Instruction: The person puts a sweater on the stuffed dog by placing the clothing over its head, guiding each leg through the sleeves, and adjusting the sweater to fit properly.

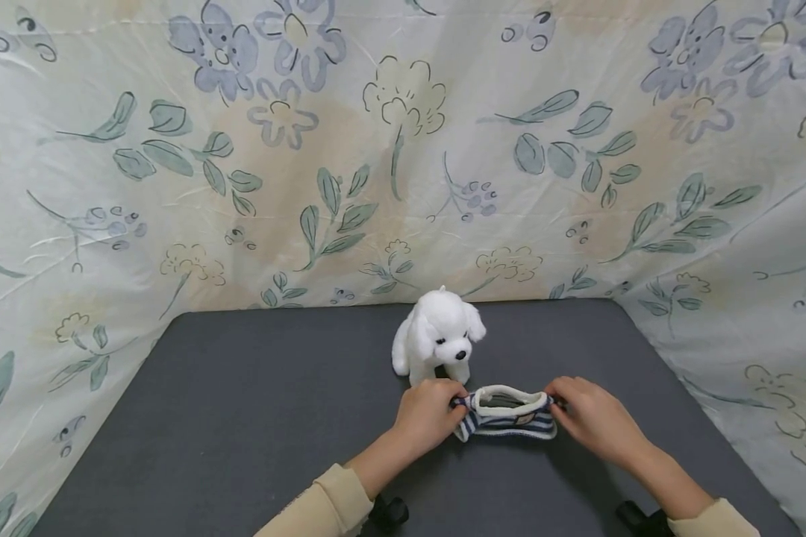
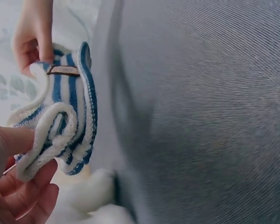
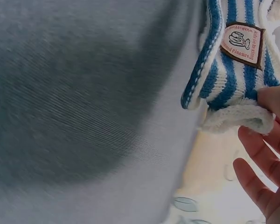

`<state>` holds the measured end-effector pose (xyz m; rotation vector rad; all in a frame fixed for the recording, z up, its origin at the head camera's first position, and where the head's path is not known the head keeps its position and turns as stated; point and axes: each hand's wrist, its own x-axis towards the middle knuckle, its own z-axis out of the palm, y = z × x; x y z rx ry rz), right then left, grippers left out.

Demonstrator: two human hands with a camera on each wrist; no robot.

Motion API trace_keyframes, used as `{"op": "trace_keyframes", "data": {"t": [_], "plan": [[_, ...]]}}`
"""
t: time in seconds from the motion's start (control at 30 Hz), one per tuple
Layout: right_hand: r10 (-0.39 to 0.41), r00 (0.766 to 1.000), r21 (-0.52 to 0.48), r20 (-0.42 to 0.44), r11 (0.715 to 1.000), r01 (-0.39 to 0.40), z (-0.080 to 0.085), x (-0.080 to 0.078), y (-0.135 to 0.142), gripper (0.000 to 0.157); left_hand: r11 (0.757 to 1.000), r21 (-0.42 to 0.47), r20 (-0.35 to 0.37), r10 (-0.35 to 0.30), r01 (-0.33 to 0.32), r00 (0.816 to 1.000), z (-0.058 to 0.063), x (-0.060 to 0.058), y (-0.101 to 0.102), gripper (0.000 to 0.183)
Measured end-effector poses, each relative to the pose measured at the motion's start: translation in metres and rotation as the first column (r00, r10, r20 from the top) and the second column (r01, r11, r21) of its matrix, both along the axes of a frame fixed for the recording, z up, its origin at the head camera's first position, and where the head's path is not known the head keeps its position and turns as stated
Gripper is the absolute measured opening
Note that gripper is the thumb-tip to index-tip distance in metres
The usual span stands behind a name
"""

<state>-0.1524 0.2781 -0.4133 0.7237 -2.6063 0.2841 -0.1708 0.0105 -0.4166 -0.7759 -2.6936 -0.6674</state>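
A small blue-and-white striped knit sweater (image 1: 510, 426) is stretched between both hands, its white-edged opening facing up. My left hand (image 1: 425, 412) pinches its left end between thumb and fingers. The opposite end is pinched by my right hand (image 1: 596, 419). In the right wrist view, a brown-edged patch (image 3: 242, 44) shows on the stripes, and a white cuff (image 3: 238, 117) lies between thumb and fingers. The left wrist view shows another rolled white cuff (image 2: 45, 140) at my left fingers. Just behind the left hand sits a white plush dog (image 1: 439, 335), its lower front partly hidden.
The dark grey table (image 1: 255, 418) lies under the hands. A floral-patterned curtain (image 1: 403, 171) hangs behind it and along the sides. Black wrist devices (image 1: 391, 513) sit by both cuffs of the cream sleeves (image 1: 339, 496).
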Motion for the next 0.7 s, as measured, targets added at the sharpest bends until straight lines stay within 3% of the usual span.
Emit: {"op": "trace_keyframes", "data": {"t": [0.3,0.7], "plan": [[0.083,0.993,0.040,-0.089,0.996,-0.080,0.041,-0.003,-0.001,0.030,0.999,-0.029,-0.090,-0.041,0.039,0.995,0.032,0.007,-0.010,0.010],[0.168,0.965,0.063,-0.200,0.985,-0.159,0.099,-0.015,-0.010,0.032,0.998,0.033,-0.171,-0.039,0.045,0.984,0.084,0.003,-0.028,0.009]]}}
